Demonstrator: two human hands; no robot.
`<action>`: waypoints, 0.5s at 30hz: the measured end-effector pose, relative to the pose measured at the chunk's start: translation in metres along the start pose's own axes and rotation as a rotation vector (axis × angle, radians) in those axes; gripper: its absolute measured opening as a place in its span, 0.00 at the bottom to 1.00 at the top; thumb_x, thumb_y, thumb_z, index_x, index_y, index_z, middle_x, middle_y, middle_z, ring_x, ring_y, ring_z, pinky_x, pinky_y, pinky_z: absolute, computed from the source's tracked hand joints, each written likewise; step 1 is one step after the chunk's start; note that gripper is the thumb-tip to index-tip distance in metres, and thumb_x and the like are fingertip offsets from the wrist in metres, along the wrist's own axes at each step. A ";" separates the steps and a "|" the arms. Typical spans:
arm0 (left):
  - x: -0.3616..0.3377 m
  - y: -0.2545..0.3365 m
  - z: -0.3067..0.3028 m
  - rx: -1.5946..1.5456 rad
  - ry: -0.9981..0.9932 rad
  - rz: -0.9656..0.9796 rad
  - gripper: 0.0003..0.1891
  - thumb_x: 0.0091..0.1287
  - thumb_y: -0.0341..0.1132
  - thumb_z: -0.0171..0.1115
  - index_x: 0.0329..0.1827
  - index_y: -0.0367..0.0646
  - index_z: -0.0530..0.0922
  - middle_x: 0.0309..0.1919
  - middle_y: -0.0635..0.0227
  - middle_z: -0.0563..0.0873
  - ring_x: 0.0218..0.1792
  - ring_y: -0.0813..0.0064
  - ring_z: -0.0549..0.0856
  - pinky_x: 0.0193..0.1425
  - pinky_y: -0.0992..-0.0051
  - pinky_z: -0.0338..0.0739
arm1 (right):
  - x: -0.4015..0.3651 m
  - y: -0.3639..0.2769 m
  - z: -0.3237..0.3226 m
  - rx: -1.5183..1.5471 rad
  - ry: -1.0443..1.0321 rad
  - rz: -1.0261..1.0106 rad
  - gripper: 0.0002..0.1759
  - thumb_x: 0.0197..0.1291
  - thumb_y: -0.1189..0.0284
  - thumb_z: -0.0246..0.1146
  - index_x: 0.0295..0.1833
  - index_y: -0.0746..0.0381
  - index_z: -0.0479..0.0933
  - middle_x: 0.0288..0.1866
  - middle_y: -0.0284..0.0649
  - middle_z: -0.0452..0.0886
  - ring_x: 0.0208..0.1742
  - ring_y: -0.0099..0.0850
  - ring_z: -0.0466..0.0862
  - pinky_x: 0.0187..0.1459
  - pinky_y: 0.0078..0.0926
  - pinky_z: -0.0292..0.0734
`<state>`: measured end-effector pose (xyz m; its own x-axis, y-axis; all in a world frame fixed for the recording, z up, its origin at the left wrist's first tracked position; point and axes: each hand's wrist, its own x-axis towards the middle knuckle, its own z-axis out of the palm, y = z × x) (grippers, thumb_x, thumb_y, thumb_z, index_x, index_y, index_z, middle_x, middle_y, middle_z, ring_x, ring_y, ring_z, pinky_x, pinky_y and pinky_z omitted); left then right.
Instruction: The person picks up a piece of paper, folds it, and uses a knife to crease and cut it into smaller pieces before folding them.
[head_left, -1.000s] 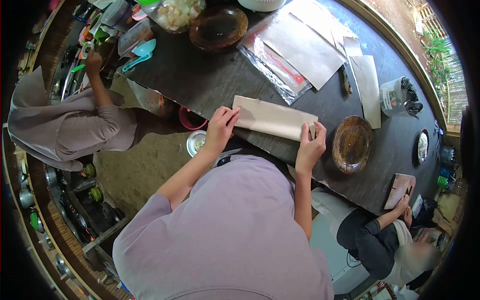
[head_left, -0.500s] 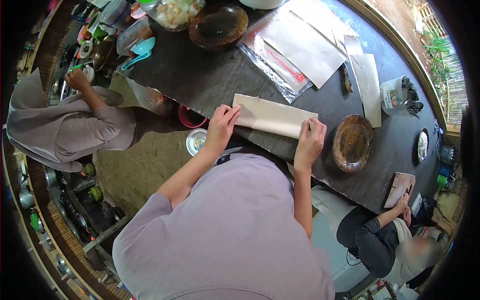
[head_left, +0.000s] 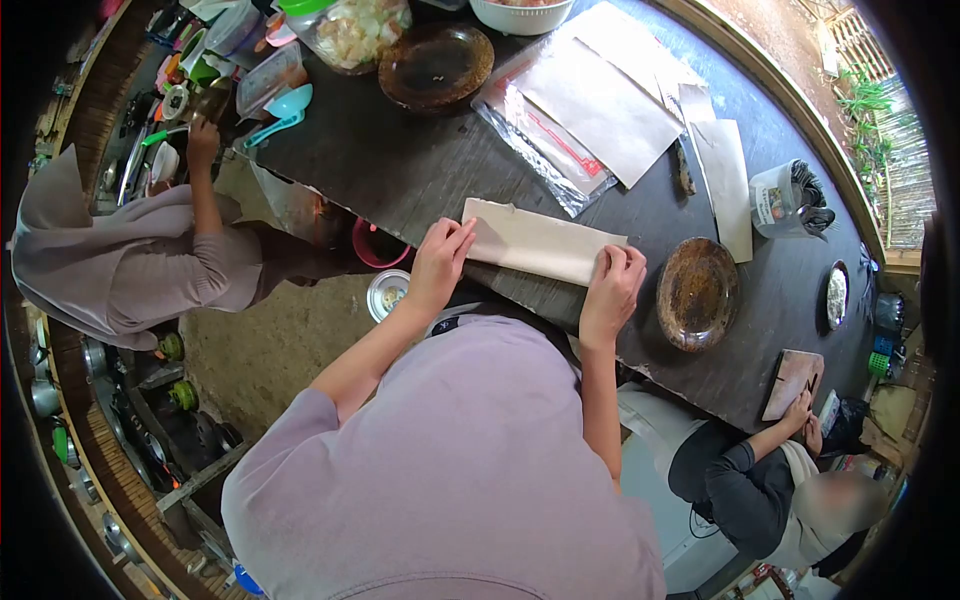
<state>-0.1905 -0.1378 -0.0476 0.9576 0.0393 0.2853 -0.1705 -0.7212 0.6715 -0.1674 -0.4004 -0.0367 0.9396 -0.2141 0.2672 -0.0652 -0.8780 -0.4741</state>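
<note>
A folded strip of brownish paper [head_left: 540, 240] lies along the near edge of the dark table. My left hand [head_left: 440, 265] pinches its left end between thumb and fingers. At the other end, my right hand [head_left: 612, 295] has its fingers curled and pressed on the paper's near right corner. Beyond the strip are larger paper sheets [head_left: 610, 110] on a clear plastic packet [head_left: 545, 145] with red print. A knife [head_left: 685, 170] lies beside a long cut piece of paper [head_left: 727, 190].
Right of my hands sits a brown oval plate [head_left: 698, 295]; a similar plate [head_left: 437, 65] is farther back by a green-lidded jar [head_left: 355, 30]. A clear tub [head_left: 785, 200] stands far right. One person [head_left: 755, 485] has hands at a wooden board [head_left: 795, 385]; another [head_left: 140, 260] stands left.
My right fingers have moved inward and curled down onto the paper's right end. My left hand keeps its pinch. The person on the left has stretched an arm toward the items at the back.
</note>
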 end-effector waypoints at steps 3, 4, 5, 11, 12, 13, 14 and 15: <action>-0.002 0.003 0.001 0.049 0.004 0.025 0.16 0.75 0.28 0.67 0.63 0.37 0.85 0.42 0.57 0.81 0.44 0.55 0.83 0.49 0.59 0.78 | 0.002 -0.002 -0.004 -0.248 0.095 -0.191 0.14 0.69 0.73 0.68 0.59 0.55 0.82 0.64 0.38 0.78 0.67 0.39 0.78 0.63 0.41 0.77; -0.002 0.003 0.001 0.084 -0.001 0.041 0.16 0.74 0.28 0.67 0.64 0.36 0.84 0.44 0.57 0.81 0.45 0.56 0.83 0.50 0.58 0.78 | 0.002 -0.003 -0.004 -0.246 0.091 -0.193 0.14 0.69 0.73 0.68 0.59 0.55 0.82 0.64 0.38 0.78 0.67 0.39 0.78 0.63 0.41 0.77; -0.004 0.003 0.000 0.087 -0.001 0.036 0.16 0.74 0.28 0.67 0.64 0.36 0.84 0.44 0.57 0.81 0.45 0.56 0.83 0.50 0.58 0.78 | 0.002 -0.003 -0.004 -0.333 0.087 -0.298 0.17 0.68 0.73 0.67 0.61 0.54 0.81 0.66 0.37 0.77 0.69 0.38 0.77 0.66 0.42 0.75; 0.004 0.014 -0.006 0.470 0.039 0.215 0.25 0.71 0.24 0.65 0.73 0.43 0.80 0.68 0.59 0.79 0.64 0.56 0.81 0.63 0.65 0.79 | 0.008 0.011 0.002 -0.340 -0.069 -0.630 0.24 0.65 0.73 0.65 0.67 0.53 0.79 0.72 0.36 0.76 0.68 0.37 0.77 0.66 0.39 0.77; 0.009 0.019 -0.010 0.484 -0.025 0.283 0.30 0.68 0.23 0.64 0.75 0.45 0.78 0.73 0.59 0.77 0.70 0.56 0.78 0.69 0.65 0.77 | 0.012 0.010 -0.001 -0.286 -0.151 -0.692 0.26 0.65 0.73 0.65 0.69 0.51 0.78 0.72 0.36 0.76 0.67 0.37 0.77 0.65 0.38 0.79; 0.011 0.021 -0.010 0.496 -0.091 0.348 0.34 0.65 0.21 0.62 0.78 0.46 0.75 0.77 0.59 0.74 0.75 0.55 0.75 0.75 0.65 0.76 | 0.014 0.008 -0.004 -0.289 -0.154 -0.692 0.26 0.65 0.73 0.65 0.69 0.51 0.78 0.72 0.36 0.76 0.67 0.37 0.77 0.65 0.38 0.79; 0.013 0.020 -0.009 0.495 -0.091 0.344 0.34 0.65 0.21 0.62 0.78 0.46 0.75 0.77 0.59 0.74 0.75 0.55 0.75 0.75 0.65 0.76 | 0.017 0.006 -0.008 -0.350 -0.161 -0.778 0.28 0.65 0.75 0.64 0.71 0.48 0.77 0.71 0.35 0.76 0.66 0.36 0.78 0.61 0.35 0.82; 0.015 0.016 -0.007 0.426 -0.239 0.388 0.36 0.64 0.22 0.61 0.79 0.46 0.74 0.79 0.58 0.73 0.76 0.54 0.74 0.78 0.63 0.74 | 0.018 0.003 -0.009 -0.410 -0.164 -0.865 0.31 0.65 0.77 0.63 0.74 0.45 0.76 0.70 0.33 0.76 0.65 0.36 0.79 0.58 0.32 0.86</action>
<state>-0.1802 -0.1440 -0.0281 0.8783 -0.4015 0.2595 -0.4562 -0.8662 0.2038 -0.1534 -0.4109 -0.0258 0.7509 0.6108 0.2511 0.5875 -0.7915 0.1683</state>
